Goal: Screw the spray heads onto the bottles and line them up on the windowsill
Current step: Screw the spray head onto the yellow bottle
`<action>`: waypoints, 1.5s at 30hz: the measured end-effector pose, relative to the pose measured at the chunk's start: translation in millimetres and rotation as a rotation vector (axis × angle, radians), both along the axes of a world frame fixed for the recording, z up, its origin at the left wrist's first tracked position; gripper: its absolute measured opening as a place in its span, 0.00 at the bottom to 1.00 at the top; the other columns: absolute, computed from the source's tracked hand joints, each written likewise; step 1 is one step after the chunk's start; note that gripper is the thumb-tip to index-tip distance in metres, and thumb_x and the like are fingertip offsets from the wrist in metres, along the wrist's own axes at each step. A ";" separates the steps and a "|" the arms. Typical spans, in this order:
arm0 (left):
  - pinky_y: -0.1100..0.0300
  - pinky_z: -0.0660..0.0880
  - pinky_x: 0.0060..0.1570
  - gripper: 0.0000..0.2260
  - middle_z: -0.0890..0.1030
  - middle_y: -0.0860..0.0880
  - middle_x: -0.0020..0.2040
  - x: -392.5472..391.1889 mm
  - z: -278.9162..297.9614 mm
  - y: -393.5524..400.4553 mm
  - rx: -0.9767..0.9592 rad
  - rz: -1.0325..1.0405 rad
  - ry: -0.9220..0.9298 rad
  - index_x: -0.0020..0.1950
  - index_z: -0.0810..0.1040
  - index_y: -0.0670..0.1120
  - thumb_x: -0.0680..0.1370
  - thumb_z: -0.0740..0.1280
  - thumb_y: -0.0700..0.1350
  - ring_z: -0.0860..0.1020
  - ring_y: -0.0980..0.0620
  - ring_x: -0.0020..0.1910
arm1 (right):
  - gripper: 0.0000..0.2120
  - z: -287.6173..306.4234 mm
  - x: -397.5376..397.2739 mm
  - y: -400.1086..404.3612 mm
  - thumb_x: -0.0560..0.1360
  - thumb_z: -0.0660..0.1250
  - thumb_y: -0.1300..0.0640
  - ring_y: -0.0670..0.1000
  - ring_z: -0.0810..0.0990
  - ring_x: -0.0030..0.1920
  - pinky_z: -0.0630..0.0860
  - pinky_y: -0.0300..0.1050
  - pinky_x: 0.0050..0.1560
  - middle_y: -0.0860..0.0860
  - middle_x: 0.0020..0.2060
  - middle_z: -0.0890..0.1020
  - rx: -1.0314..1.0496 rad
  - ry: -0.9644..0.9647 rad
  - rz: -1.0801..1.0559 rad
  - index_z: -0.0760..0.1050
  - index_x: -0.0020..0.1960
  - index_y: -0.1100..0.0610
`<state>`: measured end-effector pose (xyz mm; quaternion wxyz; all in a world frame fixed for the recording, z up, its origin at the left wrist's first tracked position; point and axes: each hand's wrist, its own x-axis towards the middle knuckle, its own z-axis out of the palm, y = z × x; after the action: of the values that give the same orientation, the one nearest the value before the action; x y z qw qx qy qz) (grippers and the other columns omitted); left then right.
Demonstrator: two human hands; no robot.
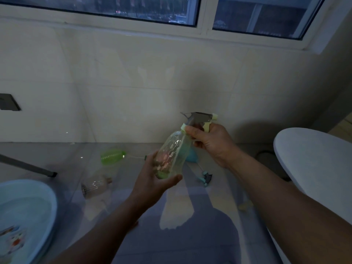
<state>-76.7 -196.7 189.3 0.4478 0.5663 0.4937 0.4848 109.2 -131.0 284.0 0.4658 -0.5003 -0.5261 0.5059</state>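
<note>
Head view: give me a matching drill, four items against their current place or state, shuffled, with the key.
Items
1. clear bottle
2. green bottle
3. brownish bottle
4. blue spray head

Places or states
A. lying on the floor near the blue basin, no spray head on it
B. held tilted, left hand at its base, right hand at its spray head
C. loose on the floor, right of the held bottle
D. lying on the floor close to the wall, neck pointing right

Pairs: 1-B, 2-D, 3-A, 4-C
</note>
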 end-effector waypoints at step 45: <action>0.52 0.63 0.72 0.29 0.68 0.45 0.75 -49.9 -238.0 168.5 -0.291 -0.082 0.861 0.78 0.64 0.48 0.77 0.68 0.41 0.64 0.45 0.74 | 0.16 -275.6 32.7 125.9 0.65 0.81 0.53 0.49 0.79 0.45 0.80 0.52 0.50 0.48 0.49 0.78 -0.082 -0.482 -0.333 0.75 0.45 0.45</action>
<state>-126.6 -28.1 -48.7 0.2954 0.6666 0.6751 0.1125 141.9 -5.2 8.4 0.3832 -0.7041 -0.5113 0.3099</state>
